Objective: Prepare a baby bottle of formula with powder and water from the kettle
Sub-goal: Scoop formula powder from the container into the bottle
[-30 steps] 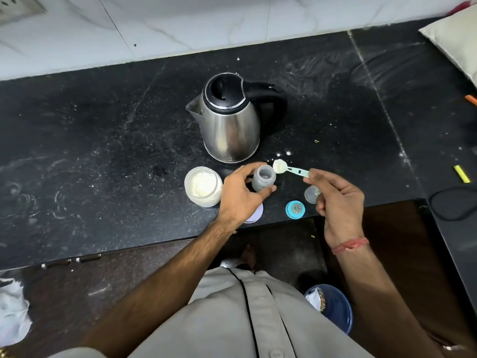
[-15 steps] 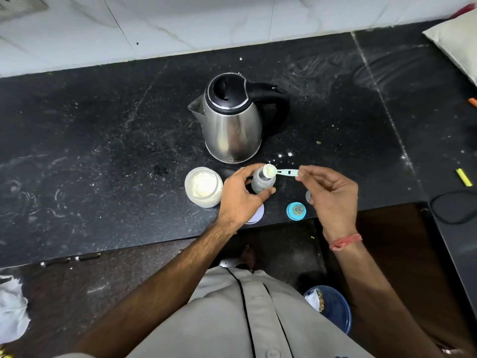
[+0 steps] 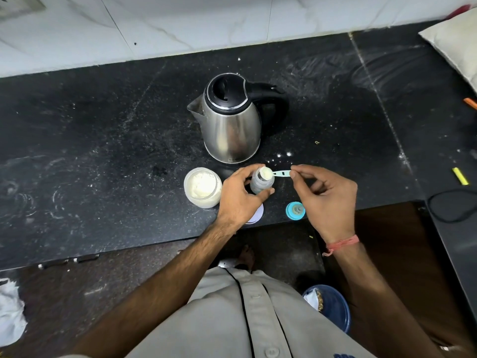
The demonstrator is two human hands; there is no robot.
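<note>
Black stone counter (image 3: 103, 151), dusted with white streaks and specks, backed by a white marble-patterned wall (image 3: 180, 21) — a switch plate (image 3: 18, 5) at the far left corner. On the right: pale cushion (image 3: 454, 45), yellow stick-like item (image 3: 460, 176), orange object (image 3: 470, 103) cut off at the edge, and a black cable loop (image 3: 451, 206). Below the counter — a blue bucket (image 3: 333, 307) holding scraps, a white crumpled bag (image 3: 10, 313) at far left, dark floor (image 3: 77, 280).
</note>
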